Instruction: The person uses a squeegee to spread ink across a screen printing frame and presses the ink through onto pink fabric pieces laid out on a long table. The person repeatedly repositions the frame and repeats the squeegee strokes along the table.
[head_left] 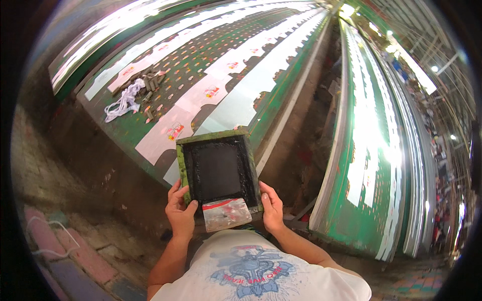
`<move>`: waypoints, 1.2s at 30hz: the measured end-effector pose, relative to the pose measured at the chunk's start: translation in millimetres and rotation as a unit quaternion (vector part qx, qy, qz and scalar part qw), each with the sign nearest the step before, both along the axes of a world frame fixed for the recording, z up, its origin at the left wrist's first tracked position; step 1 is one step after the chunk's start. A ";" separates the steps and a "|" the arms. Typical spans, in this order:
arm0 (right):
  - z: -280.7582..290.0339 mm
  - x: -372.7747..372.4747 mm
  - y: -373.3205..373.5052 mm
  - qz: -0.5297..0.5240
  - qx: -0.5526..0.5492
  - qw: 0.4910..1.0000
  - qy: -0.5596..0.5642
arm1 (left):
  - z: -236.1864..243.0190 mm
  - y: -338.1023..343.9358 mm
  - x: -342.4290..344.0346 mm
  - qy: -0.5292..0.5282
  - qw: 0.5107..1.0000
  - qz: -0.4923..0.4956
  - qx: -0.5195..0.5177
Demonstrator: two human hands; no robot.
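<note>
I hold a screen printing frame (213, 168), with green-painted sides and a black inner surface, in front of my body. My left hand (182, 210) grips its left side near the lower corner; my right hand (271, 208) grips the right side. Across the frame's bottom edge lies a flat, stained squeegee (226, 218) with a red strip along its upper edge. Just beyond the frame, pale blue fabric pieces (221, 115) and pink pieces (188, 105) with small printed motifs lie in rows on a long green table (130, 128).
A white bundle of cloth (120, 105) and dark scraps (150, 83) lie on the green table. A second long table (341, 205) with pale pieces runs along my right, past a narrow dark aisle (296, 155). Brick paving (88, 256) is at the lower left.
</note>
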State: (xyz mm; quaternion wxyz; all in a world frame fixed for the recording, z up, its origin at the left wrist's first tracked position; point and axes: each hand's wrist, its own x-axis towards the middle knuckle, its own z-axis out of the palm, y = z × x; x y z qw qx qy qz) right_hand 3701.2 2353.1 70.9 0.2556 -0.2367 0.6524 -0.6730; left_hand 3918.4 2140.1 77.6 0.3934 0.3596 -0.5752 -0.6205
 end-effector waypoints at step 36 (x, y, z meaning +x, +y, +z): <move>-25.6 -66.2 -144.7 0.522 0.069 0.850 0.011 | -33.6 122.4 24.7 -0.019 0.877 0.481 -0.014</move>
